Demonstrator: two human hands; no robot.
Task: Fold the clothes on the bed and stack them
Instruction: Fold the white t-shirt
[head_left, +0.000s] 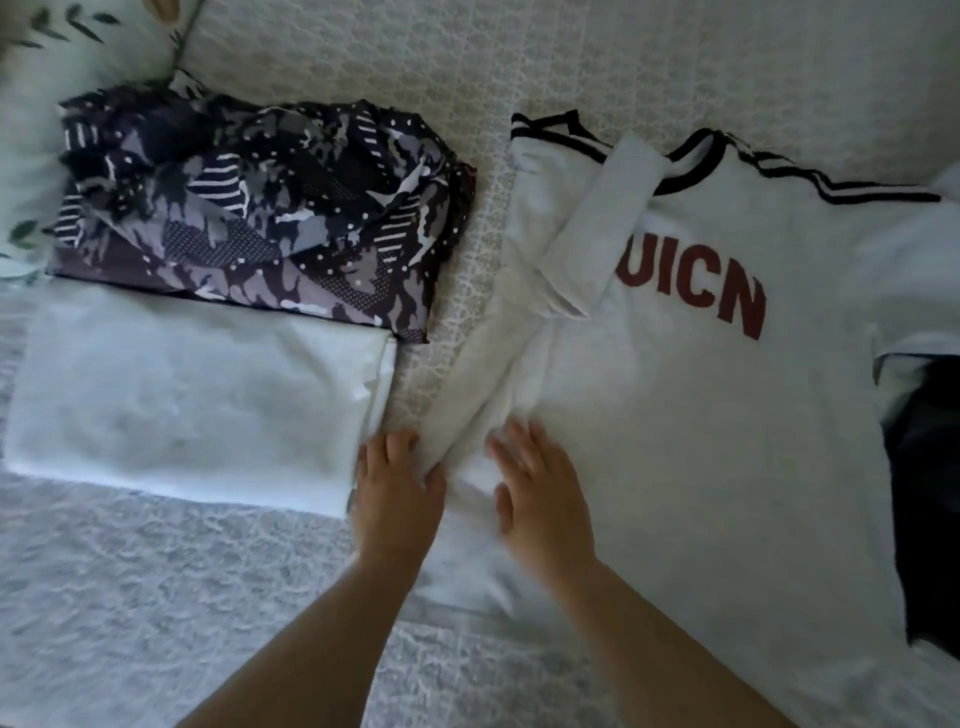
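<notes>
Folding the white sweatshirt (701, 374) is the step we have in hand: it lies face up across the right half of the frame, red letters on the chest and a dark striped collar toward the top, with its near side already turned in over the body. Our left hand (397, 491) sits at lower centre with its fingers curled round the folded edge, pinching the cloth so that the crease keeps its line. Our right hand (537, 486) lies just beside it, fingers straight and spread flat on the fabric, blurred, pressing the layer down, we judge, so that no air stays under the fold. At left of the frame a folded white garment (197, 400) lies flat on the bed (337, 57), and touching its far edge rests a dark patterned garment (260, 218), loosely bundled rather than squared; we take these for the start of the pile, kept close so the sweatshirt can go onto it once done. A dark piece of cloth (924, 457) shows at the right edge, partly under the sweatshirt; we cannot tell what it is. The far side of the sweatshirt is not yet turned in.
</notes>
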